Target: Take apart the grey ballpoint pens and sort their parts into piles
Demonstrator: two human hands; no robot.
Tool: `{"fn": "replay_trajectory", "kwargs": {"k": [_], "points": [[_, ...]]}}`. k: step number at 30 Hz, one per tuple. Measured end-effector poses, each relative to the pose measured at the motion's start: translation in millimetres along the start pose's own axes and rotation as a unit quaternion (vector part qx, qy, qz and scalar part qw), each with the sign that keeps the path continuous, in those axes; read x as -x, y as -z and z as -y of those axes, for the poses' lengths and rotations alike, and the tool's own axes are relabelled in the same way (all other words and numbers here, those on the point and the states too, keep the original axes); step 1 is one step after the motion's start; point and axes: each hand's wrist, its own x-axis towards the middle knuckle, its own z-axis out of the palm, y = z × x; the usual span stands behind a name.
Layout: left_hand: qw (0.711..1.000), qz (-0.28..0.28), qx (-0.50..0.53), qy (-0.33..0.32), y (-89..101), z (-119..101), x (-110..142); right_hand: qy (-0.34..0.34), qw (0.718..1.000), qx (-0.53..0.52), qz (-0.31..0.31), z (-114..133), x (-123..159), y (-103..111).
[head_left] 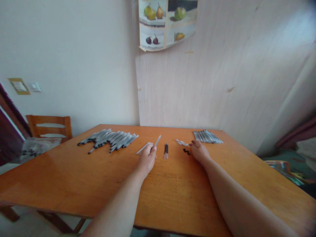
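Observation:
My left hand point(147, 157) is closed around a clear pen barrel point(157, 140), which points up and away. Beside that hand, further clear barrels point(143, 148) lie on the table. Several dark ink refills point(166, 151) with pale ends lie side by side between my hands. My right hand point(200, 152) rests at the small whitish clear caps point(182, 142), its fingertips drawn together at the nearest one. Whether they grip it is hidden. Small black plugs point(186, 151) lie just left of this hand.
A large pile of grey pens with black ends point(111, 140) covers the table's left back. A neat row of pens point(207, 136) lies at the back right. Beyond the wooden table's point(172, 197) left edge are a chair point(49, 126) and a plastic bag point(37, 148).

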Motion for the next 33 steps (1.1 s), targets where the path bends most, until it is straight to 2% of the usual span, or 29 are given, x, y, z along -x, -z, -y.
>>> {"fn": "replay_trajectory", "kwargs": {"k": [4,8,11,14,17,20,25,33], "points": [[0.981,0.016,0.161,0.106,1.8,-5,1,-0.009,0.998,-0.028,-0.057,15,9,8],[0.951,0.054,0.261,0.159,2.6,-8,1,0.056,0.992,-0.085,-0.078,38,23,13],[0.937,0.072,0.294,0.174,2.6,-9,1,0.1,0.981,-0.168,-0.013,57,41,11],[0.934,0.076,0.304,0.172,3.2,-13,2,0.138,0.949,-0.26,0.11,77,64,8],[0.934,0.082,0.311,0.159,4.2,-17,4,0.143,0.921,-0.294,0.211,92,84,5],[0.933,0.097,0.313,0.148,4.6,-20,7,0.13,0.896,-0.319,0.279,100,97,3],[0.938,0.122,0.296,0.129,2.5,-21,10,0.095,0.866,-0.366,0.326,105,102,3],[0.938,0.151,0.289,0.114,1.0,-22,12,0.079,0.859,-0.382,0.331,108,104,4]]}}
